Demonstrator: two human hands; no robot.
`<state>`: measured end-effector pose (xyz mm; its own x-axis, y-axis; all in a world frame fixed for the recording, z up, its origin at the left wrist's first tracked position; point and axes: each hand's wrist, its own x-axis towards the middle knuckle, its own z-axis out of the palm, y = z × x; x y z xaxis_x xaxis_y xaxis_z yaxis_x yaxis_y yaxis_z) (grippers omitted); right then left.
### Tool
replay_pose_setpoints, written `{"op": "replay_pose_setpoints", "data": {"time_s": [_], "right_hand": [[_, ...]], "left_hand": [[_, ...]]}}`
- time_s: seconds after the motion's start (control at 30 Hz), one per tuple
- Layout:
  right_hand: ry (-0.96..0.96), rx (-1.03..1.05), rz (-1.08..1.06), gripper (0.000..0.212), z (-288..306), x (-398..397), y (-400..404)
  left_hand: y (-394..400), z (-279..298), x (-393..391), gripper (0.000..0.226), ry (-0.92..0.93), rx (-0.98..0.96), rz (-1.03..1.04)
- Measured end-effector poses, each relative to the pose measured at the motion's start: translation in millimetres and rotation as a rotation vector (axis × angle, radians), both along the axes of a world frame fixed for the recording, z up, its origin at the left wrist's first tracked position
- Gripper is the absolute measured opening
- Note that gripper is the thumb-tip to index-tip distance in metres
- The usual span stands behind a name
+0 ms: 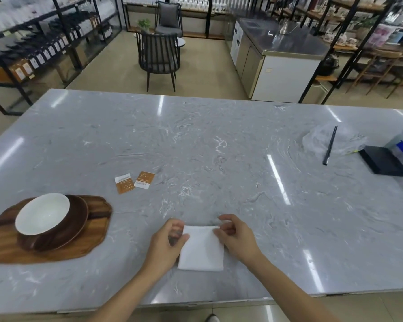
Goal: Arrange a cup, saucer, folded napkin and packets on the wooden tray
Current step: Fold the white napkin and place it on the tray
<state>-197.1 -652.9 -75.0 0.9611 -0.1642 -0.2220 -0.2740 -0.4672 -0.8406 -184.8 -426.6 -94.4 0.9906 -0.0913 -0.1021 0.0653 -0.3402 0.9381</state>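
Observation:
A white folded napkin [201,249] lies flat on the marble table near the front edge. My left hand [166,242] pinches its upper left corner and my right hand [236,235] pinches its upper right corner. To the left sits the wooden tray [89,240]. It carries a dark brown saucer [78,219] with a cup [42,217] on it, brown outside and white inside. Two orange-and-white packets [125,183] [144,180] lie side by side on the table beyond the tray.
The grey marble table [219,147] stretches far ahead. At the right are a crumpled clear plastic bag [316,139], a black pen [330,145] and a black box [383,162]. Chairs, a counter and shelves stand behind the table.

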Motion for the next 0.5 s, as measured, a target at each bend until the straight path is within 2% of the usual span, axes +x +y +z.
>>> {"op": "replay_pose_setpoints", "data": {"time_s": [0.1,0.2,0.37,0.5], "right_hand": [[0.059,-0.041,0.049,0.02,1,0,0],[0.079,-0.097,0.052,0.01,1,-1,-3],[0.051,-0.139,0.067,0.008,1,-1,-5],[0.031,-0.226,0.04,0.005,-7,0,0]], "left_hand": [[-2,2,3,0.02,0.055,-0.113,-0.068],[-4,3,8,0.014,0.081,-0.131,-0.108],[-11,0,11,0.01,0.056,-0.001,-0.046],[-16,-2,9,0.021,0.022,0.084,0.027]]}}
